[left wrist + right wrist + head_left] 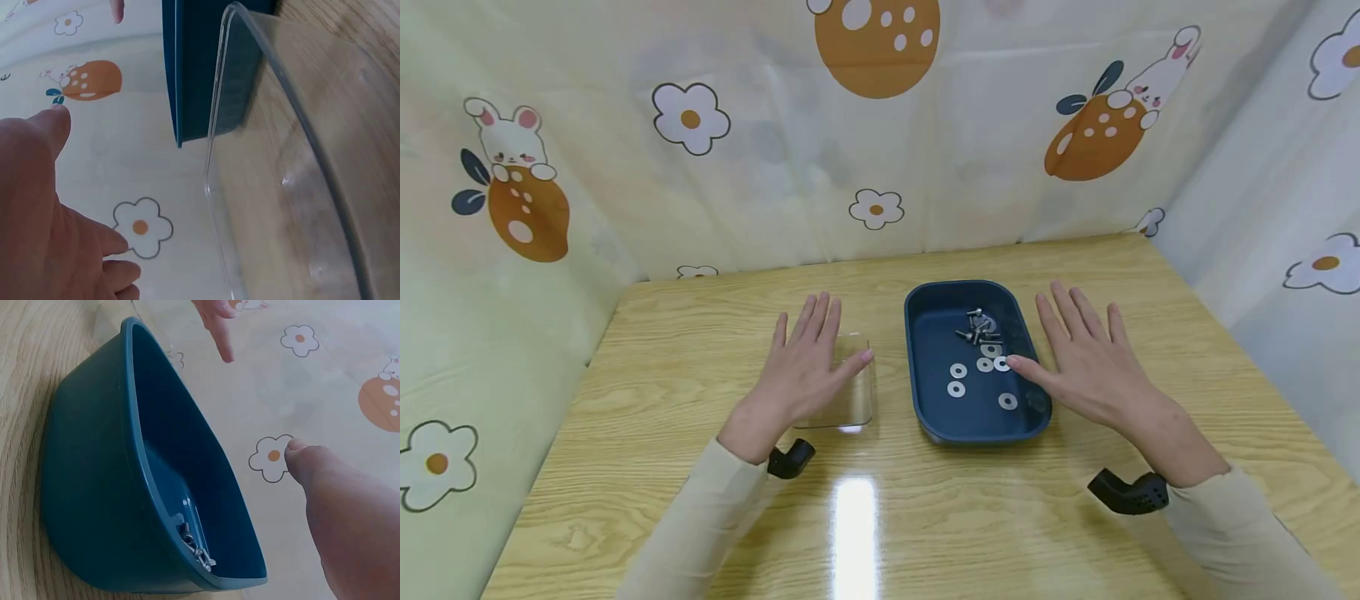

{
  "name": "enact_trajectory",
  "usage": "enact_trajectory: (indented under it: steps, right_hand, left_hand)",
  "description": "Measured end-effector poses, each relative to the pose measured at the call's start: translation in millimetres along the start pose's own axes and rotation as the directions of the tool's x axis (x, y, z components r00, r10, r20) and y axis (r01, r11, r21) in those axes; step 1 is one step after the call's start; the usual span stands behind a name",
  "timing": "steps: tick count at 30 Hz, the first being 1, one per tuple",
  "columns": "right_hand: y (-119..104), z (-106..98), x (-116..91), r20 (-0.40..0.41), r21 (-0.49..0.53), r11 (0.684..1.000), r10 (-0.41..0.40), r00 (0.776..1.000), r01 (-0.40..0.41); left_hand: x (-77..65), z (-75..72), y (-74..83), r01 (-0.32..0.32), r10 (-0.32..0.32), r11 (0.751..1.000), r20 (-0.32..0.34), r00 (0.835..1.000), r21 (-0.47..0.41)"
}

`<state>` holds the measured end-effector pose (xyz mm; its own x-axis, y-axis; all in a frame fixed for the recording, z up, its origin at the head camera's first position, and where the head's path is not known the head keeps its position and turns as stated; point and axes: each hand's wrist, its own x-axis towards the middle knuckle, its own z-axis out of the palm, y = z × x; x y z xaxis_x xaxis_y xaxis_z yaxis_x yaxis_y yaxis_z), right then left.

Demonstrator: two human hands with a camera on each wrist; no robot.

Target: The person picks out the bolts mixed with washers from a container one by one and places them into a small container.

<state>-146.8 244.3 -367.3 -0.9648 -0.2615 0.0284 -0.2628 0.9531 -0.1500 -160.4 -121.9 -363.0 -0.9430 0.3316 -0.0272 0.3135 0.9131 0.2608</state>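
Note:
A dark blue plastic bin [925,417] stands on the table, holding a small pile of screws [978,327] and several flat metal washers [956,389]. To its left is a clear plastic box [859,400], partly hidden by my left hand [805,367]. That hand is held above the box with fingers straight and thumb out, gripping nothing. My right hand [1090,367] hovers at the bin's right side, fingers spread, its thumb over the bin's right part. In the left wrist view the clear box [300,131] shows its open top; in the right wrist view the screws [199,553] lie inside the bin.
The wood-grain table [700,500] ends at a patterned curtain [760,183] at the back and sides. A bright light reflection lies on the tabletop in front of the containers. A black wrist mount [1129,492] sits on my right wrist, another [792,459] on the left.

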Motion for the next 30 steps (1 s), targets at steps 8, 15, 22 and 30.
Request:
enact_trajectory:
  steps: [8,15,22,30]
  right_hand:
    - [0,1,-4,0.004,0.004,1.0,0.01,1.0,-0.01]
    - [-3,3,-11,-0.003,0.024,1.0,0.001,1.0,-0.001]
    - [-6,6,-15,-0.012,0.032,0.999,-0.012,1.0,0.012]
    - [-7,11,-17,-0.002,0.051,0.999,-0.011,1.0,0.012]
  left_hand:
    - [3.4,0.7,5.8,-0.022,0.022,1.0,0.003,1.0,-0.01]
    - [8.9,1.5,12.6,-0.048,0.048,0.999,-0.008,0.999,-0.018]
    - [17.0,0.5,22.0,-0.091,0.085,0.985,-0.045,0.995,-0.144]
    - [28.6,1.7,36.2,-0.104,0.088,0.956,-0.069,0.994,-0.276]
